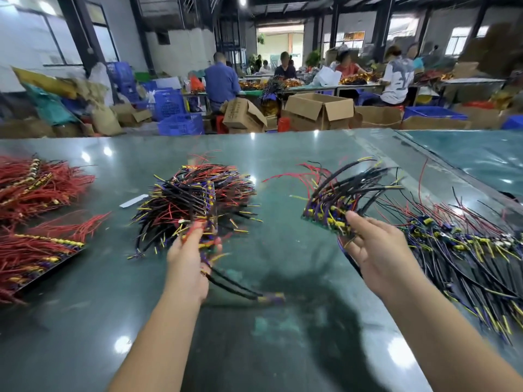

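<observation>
On the green table [283,349] lies a heap of circuit boards with black, red and yellow wires [195,196]. My left hand [188,261] grips a small wired board at the heap's near edge; black leads [240,287] trail from it toward me, blurred. My right hand [379,250] holds up a green strip of boards [325,213] by its near end, thumb on top, fingers underneath. Its black and red wires fan up to the right.
Red-wired boards [36,188] lie at the left, more on a dark tray [53,261]. Loose black wired parts [467,250] spread at the right. A white slip [133,200] lies left of the heap. Beyond the table are cardboard boxes [319,111], blue crates [181,123] and seated people [396,77].
</observation>
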Action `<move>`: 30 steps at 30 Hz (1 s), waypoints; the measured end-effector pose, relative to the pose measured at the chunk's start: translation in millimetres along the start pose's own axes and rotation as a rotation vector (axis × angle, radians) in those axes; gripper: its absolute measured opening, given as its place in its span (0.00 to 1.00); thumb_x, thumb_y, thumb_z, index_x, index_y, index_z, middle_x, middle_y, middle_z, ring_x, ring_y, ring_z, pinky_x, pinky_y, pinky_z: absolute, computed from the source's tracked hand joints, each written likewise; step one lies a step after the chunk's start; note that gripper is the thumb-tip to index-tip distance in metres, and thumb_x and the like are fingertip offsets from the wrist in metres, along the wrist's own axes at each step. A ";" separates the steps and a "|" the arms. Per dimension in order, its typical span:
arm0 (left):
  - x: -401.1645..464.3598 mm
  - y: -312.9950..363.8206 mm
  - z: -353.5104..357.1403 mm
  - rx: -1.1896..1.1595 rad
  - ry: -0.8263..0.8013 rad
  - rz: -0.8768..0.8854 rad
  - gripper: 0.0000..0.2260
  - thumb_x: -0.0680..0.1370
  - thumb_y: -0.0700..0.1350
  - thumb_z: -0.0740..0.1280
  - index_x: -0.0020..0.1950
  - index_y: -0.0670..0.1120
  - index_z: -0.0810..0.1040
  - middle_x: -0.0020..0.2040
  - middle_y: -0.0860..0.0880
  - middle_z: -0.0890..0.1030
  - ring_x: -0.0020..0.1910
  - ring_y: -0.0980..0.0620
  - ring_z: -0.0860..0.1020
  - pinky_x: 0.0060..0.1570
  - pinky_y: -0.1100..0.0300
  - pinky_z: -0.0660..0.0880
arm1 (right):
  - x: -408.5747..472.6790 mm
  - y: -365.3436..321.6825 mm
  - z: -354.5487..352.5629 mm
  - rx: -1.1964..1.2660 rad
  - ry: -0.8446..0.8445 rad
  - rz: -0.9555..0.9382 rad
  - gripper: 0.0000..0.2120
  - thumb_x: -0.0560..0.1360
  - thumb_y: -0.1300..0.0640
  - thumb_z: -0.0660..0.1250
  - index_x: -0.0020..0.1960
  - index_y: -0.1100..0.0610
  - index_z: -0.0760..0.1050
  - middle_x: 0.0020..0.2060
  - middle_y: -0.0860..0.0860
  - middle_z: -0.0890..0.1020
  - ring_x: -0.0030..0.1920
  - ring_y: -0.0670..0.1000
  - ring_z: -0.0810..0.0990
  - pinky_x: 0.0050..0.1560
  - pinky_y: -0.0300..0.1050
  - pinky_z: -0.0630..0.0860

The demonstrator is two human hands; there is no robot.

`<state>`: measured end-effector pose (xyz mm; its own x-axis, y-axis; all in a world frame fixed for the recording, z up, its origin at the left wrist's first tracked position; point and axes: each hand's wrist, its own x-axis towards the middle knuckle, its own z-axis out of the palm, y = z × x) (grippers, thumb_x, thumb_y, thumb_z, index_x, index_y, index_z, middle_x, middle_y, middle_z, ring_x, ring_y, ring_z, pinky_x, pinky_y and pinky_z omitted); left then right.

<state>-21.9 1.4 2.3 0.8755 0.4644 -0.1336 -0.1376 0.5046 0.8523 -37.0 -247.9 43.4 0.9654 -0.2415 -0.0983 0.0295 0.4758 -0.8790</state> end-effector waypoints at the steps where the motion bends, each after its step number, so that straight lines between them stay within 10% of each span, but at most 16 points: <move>1: 5.2 3.7 -3.9 -0.073 0.085 0.017 0.02 0.80 0.42 0.63 0.48 0.45 0.75 0.31 0.50 0.81 0.24 0.56 0.78 0.26 0.65 0.75 | 3.1 -3.5 4.6 0.006 0.012 -0.003 0.07 0.77 0.65 0.64 0.40 0.61 0.73 0.35 0.54 0.78 0.34 0.49 0.76 0.30 0.34 0.76; 11: 7.5 22.8 -21.2 -0.504 0.229 -0.008 0.09 0.79 0.44 0.58 0.40 0.48 0.73 0.26 0.53 0.78 0.25 0.56 0.77 0.21 0.70 0.66 | 56.9 4.0 133.6 -0.018 -0.160 0.202 0.11 0.75 0.60 0.70 0.53 0.65 0.73 0.35 0.56 0.77 0.25 0.49 0.77 0.31 0.40 0.73; 15: 4.7 18.8 -19.0 -0.563 0.103 -0.068 0.12 0.79 0.49 0.56 0.43 0.45 0.75 0.37 0.48 0.78 0.36 0.51 0.78 0.20 0.69 0.68 | 61.9 34.4 138.5 -0.716 -0.297 0.097 0.04 0.75 0.61 0.67 0.46 0.62 0.76 0.28 0.52 0.73 0.26 0.47 0.70 0.23 0.35 0.65; 17: 2.9 15.5 -13.4 -0.507 0.090 -0.055 0.12 0.80 0.48 0.55 0.46 0.45 0.76 0.41 0.46 0.78 0.37 0.50 0.77 0.25 0.67 0.73 | 60.4 41.7 120.5 -0.970 -0.247 -0.124 0.07 0.73 0.59 0.67 0.50 0.59 0.79 0.37 0.53 0.78 0.38 0.52 0.76 0.36 0.40 0.73; 19: -1.4 11.0 -6.0 -0.393 0.075 -0.043 0.10 0.80 0.48 0.56 0.47 0.48 0.76 0.46 0.47 0.79 0.37 0.52 0.76 0.28 0.66 0.71 | 47.7 38.4 94.6 -0.892 -0.284 -0.209 0.08 0.73 0.57 0.67 0.52 0.54 0.79 0.44 0.47 0.81 0.47 0.49 0.79 0.47 0.43 0.75; 25: -28.2 -3.1 20.2 -0.207 -0.143 -0.050 0.05 0.79 0.45 0.62 0.52 0.49 0.78 0.44 0.50 0.80 0.38 0.55 0.77 0.28 0.66 0.73 | 7.1 36.0 -0.9 -0.821 -0.245 -0.174 0.09 0.78 0.55 0.63 0.43 0.55 0.79 0.28 0.50 0.78 0.24 0.44 0.72 0.30 0.39 0.70; 30: -53.6 -21.3 44.8 -0.173 -0.263 -0.085 0.03 0.76 0.41 0.65 0.48 0.45 0.78 0.38 0.50 0.83 0.31 0.56 0.80 0.28 0.65 0.77 | 11.4 26.6 -28.7 -0.566 -0.064 -0.209 0.11 0.78 0.67 0.58 0.53 0.58 0.76 0.30 0.51 0.77 0.28 0.44 0.73 0.31 0.32 0.70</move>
<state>-45.1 -66.9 14.0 0.9737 0.2231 -0.0462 -0.1162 0.6603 0.7419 -32.7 -262.2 5.6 0.9682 -0.2214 0.1164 0.0952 -0.1042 -0.9900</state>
